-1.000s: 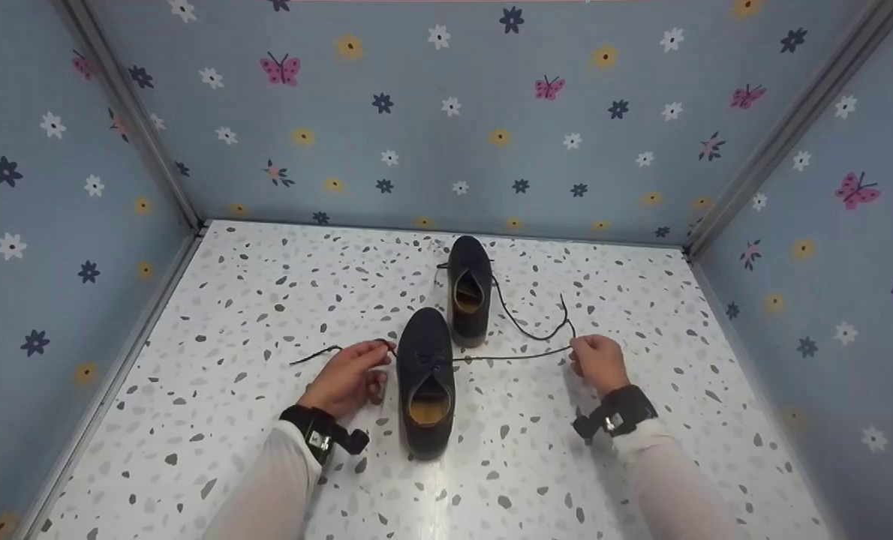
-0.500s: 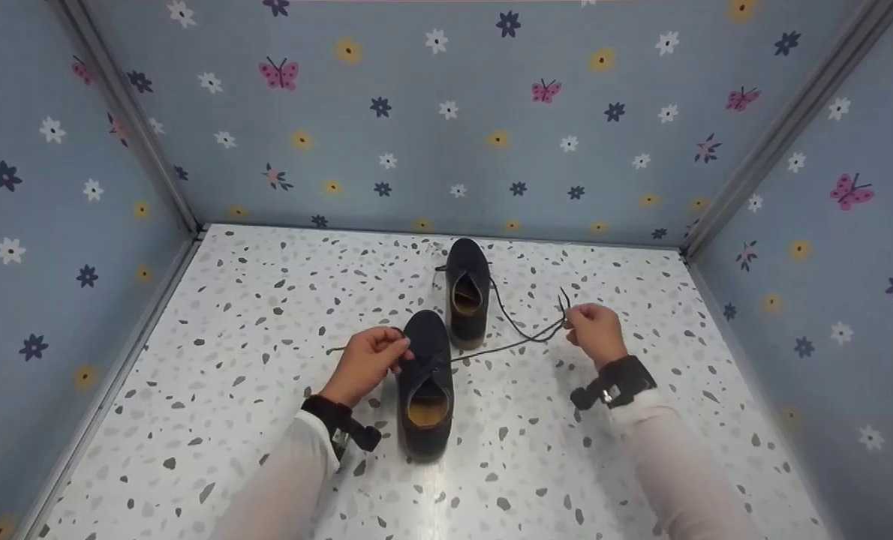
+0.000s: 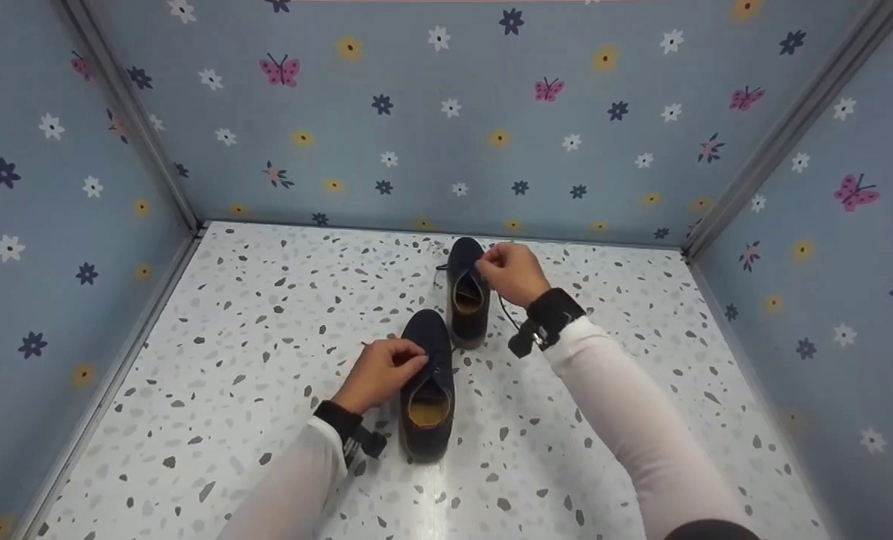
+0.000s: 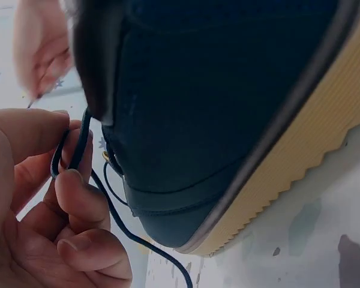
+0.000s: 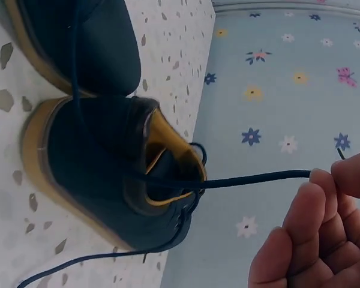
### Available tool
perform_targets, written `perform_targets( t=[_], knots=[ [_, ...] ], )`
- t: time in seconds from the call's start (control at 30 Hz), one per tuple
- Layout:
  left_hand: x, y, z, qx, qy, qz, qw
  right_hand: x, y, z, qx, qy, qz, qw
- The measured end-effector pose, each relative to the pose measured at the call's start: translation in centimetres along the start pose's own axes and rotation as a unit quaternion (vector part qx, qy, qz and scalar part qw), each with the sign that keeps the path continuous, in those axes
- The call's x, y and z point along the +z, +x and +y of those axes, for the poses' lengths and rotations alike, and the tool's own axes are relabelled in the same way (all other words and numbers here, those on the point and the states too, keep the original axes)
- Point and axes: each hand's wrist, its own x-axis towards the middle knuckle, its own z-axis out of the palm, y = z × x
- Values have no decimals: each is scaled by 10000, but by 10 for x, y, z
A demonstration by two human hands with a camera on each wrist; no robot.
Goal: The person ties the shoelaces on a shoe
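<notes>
Two dark navy lace-up shoes stand on the floor, toes toward the back wall: a near shoe point(image 3: 425, 334) and, ahead to its right, a far shoe point(image 3: 469, 326). My left hand point(image 3: 380, 373) is over the near shoe's laced front. In the left wrist view its thumb and fingers pinch a small loop of dark shoelace point(image 4: 81, 144), whose loose end hangs down. My right hand point(image 3: 515, 274) is beside the far shoe's front, raised above it. Between thumb and fingertips it pinches the near shoe's other shoelace point(image 5: 258, 179), drawn out taut.
The far shoe's own lace point(image 5: 90, 258) trails loosely on the speckled white floor point(image 3: 229, 337). A flower-patterned back wall point(image 3: 416, 135) rises just beyond the far shoe, and side walls close both sides.
My right hand has moved up and left from the right-hand floor to the far shoe, carrying the lace. My left hand has shifted right, from beside the near shoe to over its front.
</notes>
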Motion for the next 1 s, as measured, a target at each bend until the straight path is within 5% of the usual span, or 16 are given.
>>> perform_targets(
  t=[0.17,0.43,0.8,1.0],
  knots=[
    [4,-2,-1,144,89,43,9998,25,5,-34,-457,-305,-359,9978],
    [6,-3,-1,261,125,130,9995,48,-1,-61,-1173,-24,-1698,9785],
    [5,-4,-4,320,119,189,9992,23,-6,-14,-780,-199,-1398,9869],
    [6,-4,-5,417,170,322,9985,34,-24,14,-651,-317,-1735,9822]
  ],
)
